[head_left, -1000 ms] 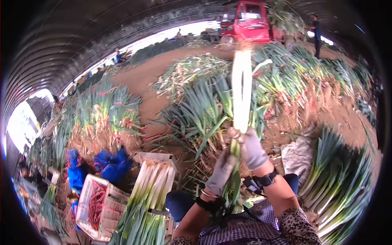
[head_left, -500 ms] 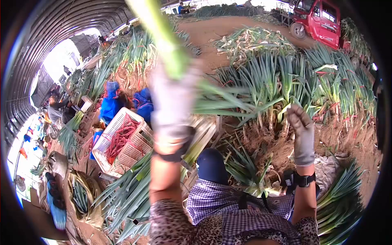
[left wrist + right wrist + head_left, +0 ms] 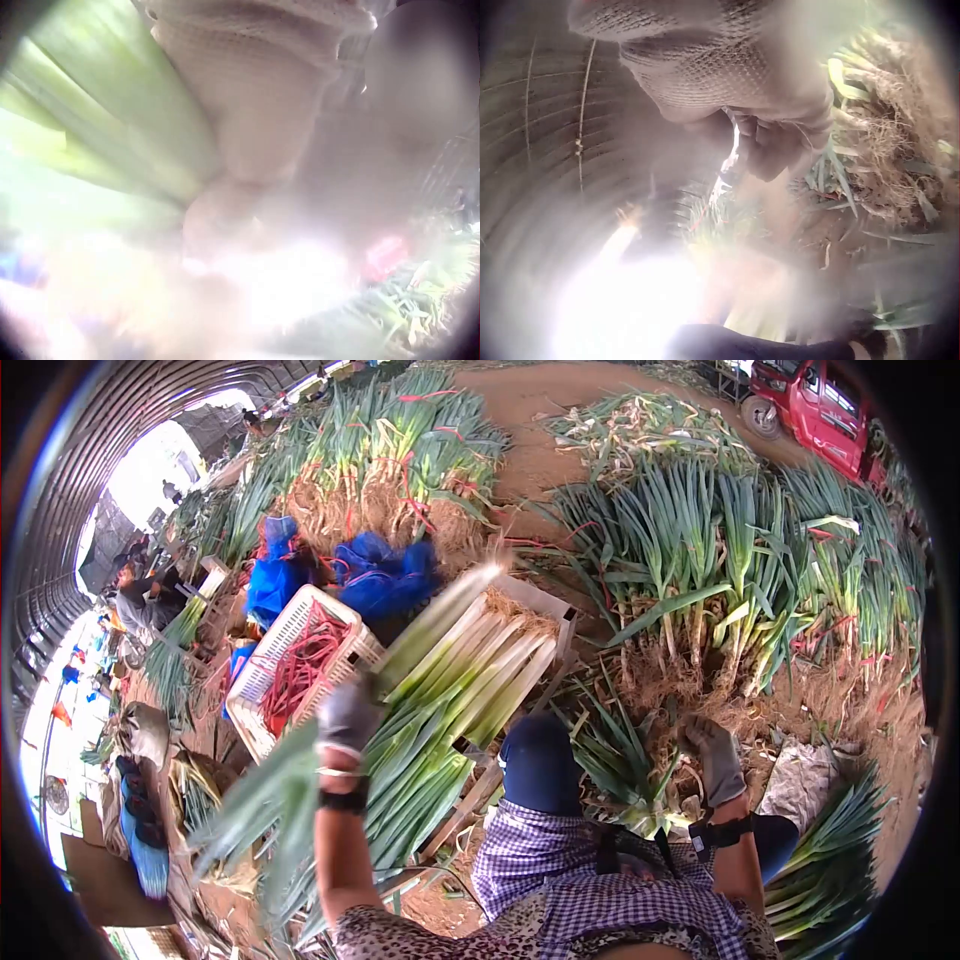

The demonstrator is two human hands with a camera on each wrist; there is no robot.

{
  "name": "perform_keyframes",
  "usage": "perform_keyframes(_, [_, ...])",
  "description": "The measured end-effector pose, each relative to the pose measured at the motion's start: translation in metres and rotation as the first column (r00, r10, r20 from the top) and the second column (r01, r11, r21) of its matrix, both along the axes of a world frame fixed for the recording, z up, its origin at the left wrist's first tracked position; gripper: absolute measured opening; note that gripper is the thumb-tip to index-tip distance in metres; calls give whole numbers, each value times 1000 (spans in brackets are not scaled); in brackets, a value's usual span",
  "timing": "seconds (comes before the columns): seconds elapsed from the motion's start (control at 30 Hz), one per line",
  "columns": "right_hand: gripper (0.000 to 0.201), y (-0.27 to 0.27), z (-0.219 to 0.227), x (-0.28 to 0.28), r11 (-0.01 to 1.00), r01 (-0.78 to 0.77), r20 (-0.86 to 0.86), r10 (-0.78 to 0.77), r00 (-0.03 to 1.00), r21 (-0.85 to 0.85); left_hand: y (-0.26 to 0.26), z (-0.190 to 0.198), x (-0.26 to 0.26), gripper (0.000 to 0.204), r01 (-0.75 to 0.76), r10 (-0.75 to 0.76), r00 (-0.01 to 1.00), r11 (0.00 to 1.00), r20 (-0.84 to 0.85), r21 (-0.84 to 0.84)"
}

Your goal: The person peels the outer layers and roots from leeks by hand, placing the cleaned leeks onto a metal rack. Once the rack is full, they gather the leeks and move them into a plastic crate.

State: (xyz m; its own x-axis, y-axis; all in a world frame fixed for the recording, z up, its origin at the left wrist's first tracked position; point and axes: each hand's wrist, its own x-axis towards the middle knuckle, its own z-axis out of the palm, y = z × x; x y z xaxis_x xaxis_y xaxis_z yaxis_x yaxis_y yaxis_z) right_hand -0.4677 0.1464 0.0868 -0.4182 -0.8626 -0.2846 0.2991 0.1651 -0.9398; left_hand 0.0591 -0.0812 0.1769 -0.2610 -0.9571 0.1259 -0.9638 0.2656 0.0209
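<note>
My gloved left hand (image 3: pixel 348 718) grips a long leek (image 3: pixel 440 610), blurred, its white root end pointing up and away and its green leaves trailing below. This leek slants along the left side of a row of leeks (image 3: pixel 490 660) lying in a wooden frame (image 3: pixel 540 600). Up close in the left wrist view, the gloved fingers wrap against broad green leaves (image 3: pixel 127 105). Over the ground to the right of my knee, my gloved right hand (image 3: pixel 712 755) hangs with loosely curled fingers and nothing seen in them; loose leek leaves (image 3: pixel 615 750) lie nearest to it.
Left of the frame stands a white plastic crate (image 3: pixel 270 670) with red ties (image 3: pixel 305 670). Blue bags (image 3: pixel 385 575) lie behind it. Upright leek bundles (image 3: pixel 690 550) stand ahead, more leeks (image 3: pixel 830 860) lie at right, and a red truck (image 3: pixel 825 415) is at the back.
Both hands were together on the upright leek; then they parted. My left hand carried the leek left and lowered it beside the row. My right hand came down at the right, and the view turned left.
</note>
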Motion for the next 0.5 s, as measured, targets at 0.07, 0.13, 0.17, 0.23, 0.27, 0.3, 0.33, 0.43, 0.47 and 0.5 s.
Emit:
perform_keyframes(0.07, [14, 5, -13, -2, 999, 22, 3, -22, 1000, 29, -21, -112, -5, 62, -42, 38, 999, 992, 32, 119])
perform_keyframes(0.13, [15, 10, -12, 1, 995, 74, 0, -74, 997, 74, -36, -191, -12, 83, -172, 149, 979, 970, 143, 170])
perform_keyframes(0.17, [16, 15, -12, -1, 995, 58, -21, -57, 998, 87, -49, -186, -22, 80, -253, 228, 966, 920, 119, 298])
perform_keyframes(0.23, [17, 25, -15, -1, 982, 96, -5, -97, 995, 160, -52, -163, -30, 74, -274, 263, 961, 873, 85, 403])
perform_keyframes(0.27, [17, 29, -21, -2, 975, 107, 7, -111, 994, 196, -56, -164, -26, 73, -277, 285, 957, 865, 46, 419])
perform_keyframes(0.3, [18, 33, -38, -6, 969, 108, 37, -119, 992, 221, -54, -177, -22, 73, -255, 244, 967, 920, 76, 296])
perform_keyframes(0.33, [19, 33, -42, -4, 959, 105, 65, -126, 990, 264, -48, -177, -31, 74, -291, 245, 948, 926, 205, 240])
perform_keyframes(0.43, [20, 31, -88, -5, 981, -73, -189, 107, 976, 177, -60, -168, -32, 76, -296, 251, 955, 826, 157, 479])
perform_keyframes(0.47, [21, 13, -75, 11, 972, -4, 150, -32, 988, 235, -72, -174, -30, 77, -296, 239, 955, 793, 175, 533])
perform_keyframes(0.5, [21, 5, -81, 11, 966, -22, 47, 11, 999, 258, -68, -150, -42, 77, -213, 134, 971, 862, 197, 461])
